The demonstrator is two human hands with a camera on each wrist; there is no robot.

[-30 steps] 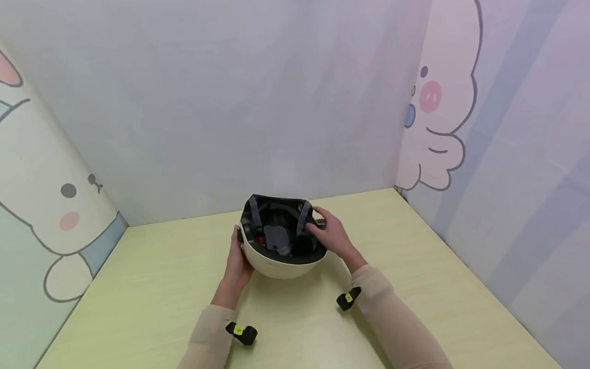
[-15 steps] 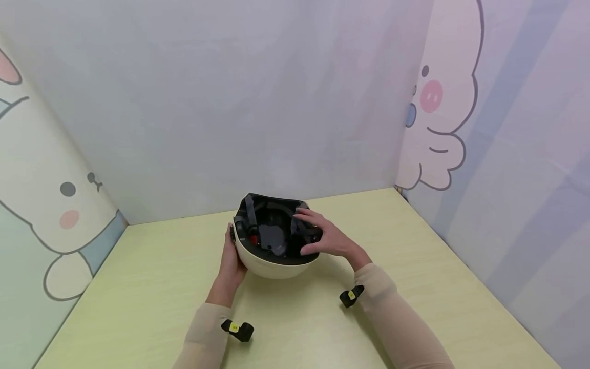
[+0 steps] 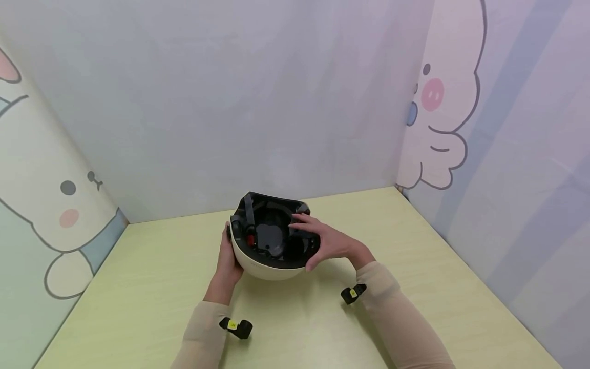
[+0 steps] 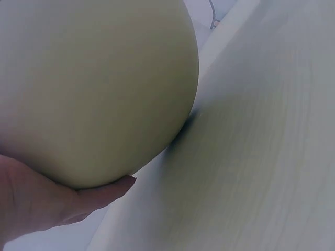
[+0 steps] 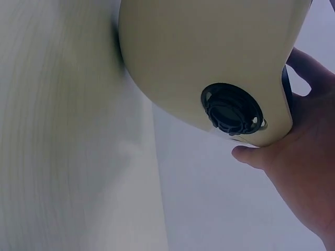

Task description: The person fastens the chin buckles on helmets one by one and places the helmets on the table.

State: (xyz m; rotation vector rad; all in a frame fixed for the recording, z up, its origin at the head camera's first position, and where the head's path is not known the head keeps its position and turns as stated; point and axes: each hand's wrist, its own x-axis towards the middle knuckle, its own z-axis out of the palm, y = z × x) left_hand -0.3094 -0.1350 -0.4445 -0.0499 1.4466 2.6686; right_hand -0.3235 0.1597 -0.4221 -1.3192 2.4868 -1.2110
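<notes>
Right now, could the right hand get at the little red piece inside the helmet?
Probably yes: the right hand is at the helmet, whose opening faces upward, and nothing covers the red piece inside.

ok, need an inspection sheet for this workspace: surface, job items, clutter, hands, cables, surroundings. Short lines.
Surface: pale yellowish table, faint grain.
Job items: one cream helmet, opening facing up and tilted toward the head camera; black lining, a red part inside, round black knob on the outside.
Clutter: nothing seen.
Hands: left hand holds the helmet's left side; right hand spread at the right rim, thumb near the shell, firm grip not evident.
Cables: nothing seen.
Surroundings: plain pale back wall; left cartoon figure and right cartoon figure on the side walls.
</notes>
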